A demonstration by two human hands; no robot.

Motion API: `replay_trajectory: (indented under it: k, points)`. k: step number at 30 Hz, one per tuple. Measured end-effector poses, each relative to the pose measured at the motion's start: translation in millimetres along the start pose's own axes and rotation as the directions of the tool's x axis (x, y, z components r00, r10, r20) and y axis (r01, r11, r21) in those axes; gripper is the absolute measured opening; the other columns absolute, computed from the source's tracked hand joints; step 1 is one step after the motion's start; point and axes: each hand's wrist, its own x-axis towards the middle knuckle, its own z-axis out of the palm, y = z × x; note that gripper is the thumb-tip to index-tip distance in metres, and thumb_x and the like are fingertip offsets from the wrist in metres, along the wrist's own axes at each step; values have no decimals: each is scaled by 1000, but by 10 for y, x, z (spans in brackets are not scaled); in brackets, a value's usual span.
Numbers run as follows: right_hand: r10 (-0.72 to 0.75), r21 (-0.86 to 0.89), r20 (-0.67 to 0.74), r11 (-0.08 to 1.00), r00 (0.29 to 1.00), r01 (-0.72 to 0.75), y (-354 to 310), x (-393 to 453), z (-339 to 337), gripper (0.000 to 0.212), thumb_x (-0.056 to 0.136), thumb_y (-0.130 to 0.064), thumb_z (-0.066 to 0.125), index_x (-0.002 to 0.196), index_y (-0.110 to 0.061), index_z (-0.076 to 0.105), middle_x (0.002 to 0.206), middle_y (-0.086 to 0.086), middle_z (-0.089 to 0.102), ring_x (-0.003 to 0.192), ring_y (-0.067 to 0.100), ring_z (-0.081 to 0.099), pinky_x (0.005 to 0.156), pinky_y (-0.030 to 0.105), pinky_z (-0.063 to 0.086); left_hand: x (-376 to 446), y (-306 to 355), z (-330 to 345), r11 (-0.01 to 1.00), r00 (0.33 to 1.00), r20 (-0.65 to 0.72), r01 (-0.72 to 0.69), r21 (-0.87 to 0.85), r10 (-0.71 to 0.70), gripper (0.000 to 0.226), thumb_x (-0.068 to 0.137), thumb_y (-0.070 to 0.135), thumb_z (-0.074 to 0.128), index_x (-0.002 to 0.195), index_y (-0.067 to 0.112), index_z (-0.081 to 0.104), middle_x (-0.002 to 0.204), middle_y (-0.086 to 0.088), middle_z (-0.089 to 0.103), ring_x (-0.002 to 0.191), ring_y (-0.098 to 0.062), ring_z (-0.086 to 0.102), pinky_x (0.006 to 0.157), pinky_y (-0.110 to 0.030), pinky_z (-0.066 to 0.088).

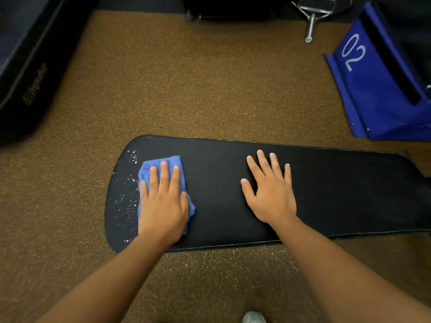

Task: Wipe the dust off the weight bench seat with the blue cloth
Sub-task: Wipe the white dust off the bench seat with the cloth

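Near edge of bench: both forearms cross it. A grey shoe tip (253, 317) shows on the speckled brown floor (186, 89) below, with a few pale specks on the floor just beside that edge.

Left hand (163, 201): lies flat on the blue cloth (163, 163), fingers straight and pressing down, nothing clenched. The cloth shows past the fingertips and at both sides of the palm.

Blue cloth, position: near the rounded left end of the bench (221, 183), touching the padded top.

Blue cloth, handling: judged light, soft and limp. It will bunch if pinched at a corner; best driven by a flat palm over its middle, as now.

Right hand (271, 192): released, fingers spread and straight, palm resting on the bare padding near the middle of the bench. Judged to be steadying it.

Dust (130, 178): white flecks scattered between the cloth and the left end. The padding right of the cloth looks clean.

Bench, axis: long axis runs left to right, tilting slightly down rightwards in view; the rounded end points left, and the right end leaves the view.

Bench, handling: judged firm, smooth padding; flecks should slide off with little pressure.

Far side: a dark padded unit (28, 66) at far left, a blue block marked 02 (373, 85) at far right, and a metal fitting (312, 17) at the top.
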Motion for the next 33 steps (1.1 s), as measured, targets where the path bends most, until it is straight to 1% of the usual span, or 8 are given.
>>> replay_trajectory:
  k: [3,7,12,16,20,25,30,33]
  points:
    - [-6,-21,20,1000,1000,6,4,1,6,62,94,-56,17,151,-32,16,161,0,11,148,26,1,117,55,5,-111,287,51,997,996,52,-75,9,74,64,92,38,18,150,11,21,159,-14,15,145,-36,10,114,-55,14]
    - [-11,-37,32,999,999,12,0,0,23,61,95,-57,16,151,-34,13,161,-1,8,148,25,-2,117,55,4,287,387,68,989,988,53,-145,33,143,64,93,40,16,151,15,18,160,-11,13,146,-35,8,114,-54,12]
    - [-11,-33,28,999,1000,12,21,10,23,61,95,-58,15,151,-35,13,161,-2,8,148,24,-2,117,54,2,704,34,-70,1000,999,48,-14,-1,14,58,99,35,24,152,20,8,161,-7,1,147,-29,-3,116,-52,6]
    - [-12,-24,18,1000,1000,12,14,7,28,61,94,-58,15,151,-35,14,161,-2,8,148,24,-1,117,55,3,194,-156,-54,999,1000,-14,14,-30,-15,59,95,35,22,151,16,19,159,-13,12,146,-34,7,115,-54,13]
    - [-10,-32,20,999,1000,10,4,16,32,62,94,-59,15,151,-35,14,161,-1,9,148,25,-1,117,56,4,-182,65,12,992,992,47,-121,44,119,62,93,39,22,149,13,25,157,-14,21,144,-37,16,113,-55,18]
    - [-10,-37,26,999,1000,11,13,15,26,64,93,-61,16,151,-35,13,161,-2,8,148,24,-2,117,56,4,197,150,45,963,961,71,-269,38,266,63,92,43,20,150,19,24,158,-9,21,145,-34,16,113,-54,17]
    - [-12,-22,23,1000,1000,12,28,6,12,64,92,-62,14,151,-35,15,161,-3,8,148,23,-2,117,55,3,582,-253,-98,997,996,54,-76,16,75,66,91,44,13,152,21,12,161,-8,4,147,-30,-2,116,-49,6]
    - [-11,-17,18,1000,1000,12,29,13,19,64,93,-62,16,151,-35,16,161,-3,9,148,24,-2,117,55,3,276,-394,-83,999,999,19,-39,-8,39,66,91,43,13,152,19,14,161,-11,6,147,-31,-1,116,-49,6]
